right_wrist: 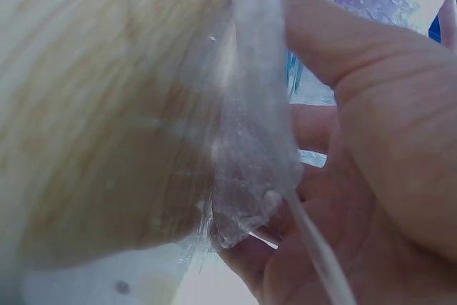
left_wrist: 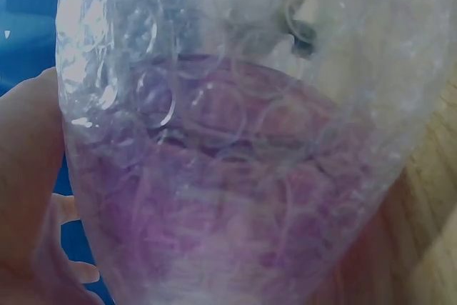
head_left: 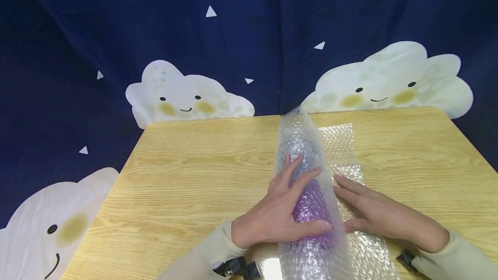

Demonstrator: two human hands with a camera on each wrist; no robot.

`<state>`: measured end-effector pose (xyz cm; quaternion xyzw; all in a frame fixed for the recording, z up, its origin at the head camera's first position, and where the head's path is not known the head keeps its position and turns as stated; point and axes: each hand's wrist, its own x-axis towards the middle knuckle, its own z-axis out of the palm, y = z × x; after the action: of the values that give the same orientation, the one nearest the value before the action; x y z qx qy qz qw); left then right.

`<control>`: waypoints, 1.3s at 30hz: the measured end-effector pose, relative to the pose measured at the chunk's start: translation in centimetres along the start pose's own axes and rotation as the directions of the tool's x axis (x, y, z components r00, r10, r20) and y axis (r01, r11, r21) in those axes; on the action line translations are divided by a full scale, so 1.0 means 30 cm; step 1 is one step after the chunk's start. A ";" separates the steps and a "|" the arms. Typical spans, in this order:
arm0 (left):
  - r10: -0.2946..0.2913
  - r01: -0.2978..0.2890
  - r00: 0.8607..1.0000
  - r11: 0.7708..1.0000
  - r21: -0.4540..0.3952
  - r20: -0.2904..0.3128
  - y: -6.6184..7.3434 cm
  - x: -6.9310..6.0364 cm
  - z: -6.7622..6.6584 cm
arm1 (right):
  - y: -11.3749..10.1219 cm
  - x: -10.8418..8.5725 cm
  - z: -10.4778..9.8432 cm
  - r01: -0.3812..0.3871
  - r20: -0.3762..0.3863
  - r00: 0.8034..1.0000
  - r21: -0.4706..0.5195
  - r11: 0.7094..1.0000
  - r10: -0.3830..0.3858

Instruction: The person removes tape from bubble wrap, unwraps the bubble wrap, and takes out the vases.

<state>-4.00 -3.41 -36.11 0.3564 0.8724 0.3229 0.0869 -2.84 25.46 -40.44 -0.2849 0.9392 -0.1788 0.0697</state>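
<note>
A long bundle of bubble wrap (head_left: 297, 128) lies lengthwise on the wooden table. Through its layers shows a purple, see-through object (head_left: 311, 204) with a rounded edge, also seen close up in the left wrist view; a bluish part (head_left: 301, 148) lies farther up. Its exact kind is blurred by the bubbles. My left hand (head_left: 278, 211) rests on top of the bundle, fingers spread and thumb across the purple part. Beside the bundle's right side is my right hand (head_left: 377, 211), fingers extended, above the flat bubble wrap. A loose wrap edge (right_wrist: 260, 91) runs past its thumb and fingers.
The flat part of the bubble wrap sheet (head_left: 338, 141) extends along the bundle's right side, from near the table's back to its front. The wooden table (head_left: 194, 163) reaches to a dark blue curtain (head_left: 249, 33) printed with clouds.
</note>
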 end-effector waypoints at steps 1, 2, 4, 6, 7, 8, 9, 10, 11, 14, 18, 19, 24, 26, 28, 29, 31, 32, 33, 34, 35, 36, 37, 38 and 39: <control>0.004 -0.004 1.000 1.000 0.004 0.003 -0.001 0.000 0.001 | 0.000 0.000 0.000 -0.002 0.000 1.000 0.000 1.000 0.002; 0.007 -0.007 1.000 1.000 0.004 0.007 -0.001 0.000 0.002 | 0.000 0.001 0.000 -0.004 0.000 1.000 -0.001 1.000 0.004; 0.010 -0.010 1.000 1.000 0.002 0.015 -0.003 0.000 0.003 | 0.000 0.002 0.001 -0.005 -0.002 1.000 -0.006 1.000 0.005; 0.011 -0.011 1.000 1.000 -0.007 0.021 -0.005 0.000 0.002 | -0.001 0.002 0.001 -0.006 -0.001 1.000 -0.008 1.000 0.006; 0.009 -0.009 1.000 1.000 -0.014 0.025 -0.006 0.001 0.002 | -0.001 0.002 0.001 -0.008 0.001 1.000 -0.006 1.000 0.008; 0.008 -0.008 1.000 1.000 -0.016 0.028 -0.007 0.001 0.003 | 0.000 0.002 0.001 -0.009 0.003 1.000 -0.006 1.000 0.009; 0.011 -0.011 1.000 1.000 -0.011 0.028 -0.009 0.001 0.004 | 0.000 0.003 0.001 -0.010 0.005 1.000 -0.006 1.000 0.010; 0.014 -0.013 1.000 1.000 -0.008 0.028 -0.010 0.001 0.004 | 0.000 0.003 0.001 -0.011 0.006 1.000 -0.005 1.000 0.011; 0.015 -0.015 1.000 1.000 -0.003 0.027 -0.011 0.001 0.005 | 0.000 0.003 0.001 -0.011 0.007 1.000 -0.005 1.000 0.011; 0.024 -0.024 0.999 1.000 0.019 0.022 -0.016 0.001 0.010 | 0.000 0.003 0.002 -0.006 0.001 1.000 -0.007 1.000 0.006; 0.023 -0.024 1.000 0.999 0.026 0.019 -0.019 0.000 0.012 | -0.001 0.002 0.003 0.003 -0.009 1.000 -0.014 1.000 -0.003; 0.022 -0.022 1.000 0.999 0.025 0.019 -0.019 0.000 0.011 | -0.002 0.002 0.003 0.004 -0.009 1.000 -0.017 1.000 -0.004; 0.022 -0.023 0.999 0.999 0.029 0.029 -0.020 0.000 0.007 | -0.003 0.002 0.001 -0.013 0.015 1.000 -0.009 1.000 0.013; 0.025 -0.026 0.999 0.999 0.033 0.033 -0.021 0.001 0.007 | -0.003 0.003 0.000 -0.019 0.020 1.000 -0.004 1.000 0.019; 0.027 -0.028 0.999 0.999 0.037 0.036 -0.022 0.001 0.008 | -0.003 0.003 0.000 -0.019 0.020 1.000 -0.002 1.000 0.019; 0.028 -0.030 0.999 0.999 0.042 0.037 -0.023 0.001 0.009 | -0.003 0.003 0.000 -0.018 0.018 1.000 -0.001 1.000 0.018; 0.029 -0.031 0.999 0.998 0.053 0.040 -0.022 0.002 0.009 | -0.002 0.002 0.001 -0.013 0.009 1.000 0.000 1.000 0.013; 0.027 -0.029 0.999 0.998 0.057 0.042 -0.022 0.002 0.009 | -0.002 0.001 0.001 -0.012 0.006 1.000 0.002 1.000 0.012; 0.025 -0.028 0.999 0.998 0.062 0.045 -0.021 0.002 0.009 | -0.001 0.001 0.001 -0.009 0.005 1.000 0.002 1.000 0.009; 0.024 -0.027 0.999 0.997 0.066 0.047 -0.021 0.002 0.009 | -0.001 0.001 0.002 -0.007 0.002 1.000 0.003 1.000 0.007; 0.022 -0.025 0.999 0.997 0.069 0.050 -0.021 0.002 0.008 | -0.001 0.001 0.002 -0.006 0.001 1.000 0.004 1.000 0.006; 0.020 -0.023 0.998 0.997 0.072 0.051 -0.020 0.001 0.007 | -0.001 0.001 0.002 -0.005 0.000 1.000 0.005 1.000 0.005; 0.018 -0.022 0.998 0.997 0.074 0.053 -0.020 0.001 0.007 | -0.001 0.001 0.002 -0.005 0.001 1.000 0.006 1.000 0.005; 0.018 -0.022 0.998 0.997 0.076 0.053 -0.020 0.001 0.006 | -0.001 0.002 0.002 -0.006 0.002 1.000 0.006 1.000 0.006; 0.019 -0.023 0.998 0.997 0.079 0.052 -0.020 0.000 0.006 | 0.000 0.002 0.002 -0.006 0.003 1.000 0.007 1.000 0.006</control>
<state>-4.28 -3.64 -36.63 0.3769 0.8783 0.2797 0.0918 -2.87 25.40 -40.50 -0.2819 0.9393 -0.1815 0.0729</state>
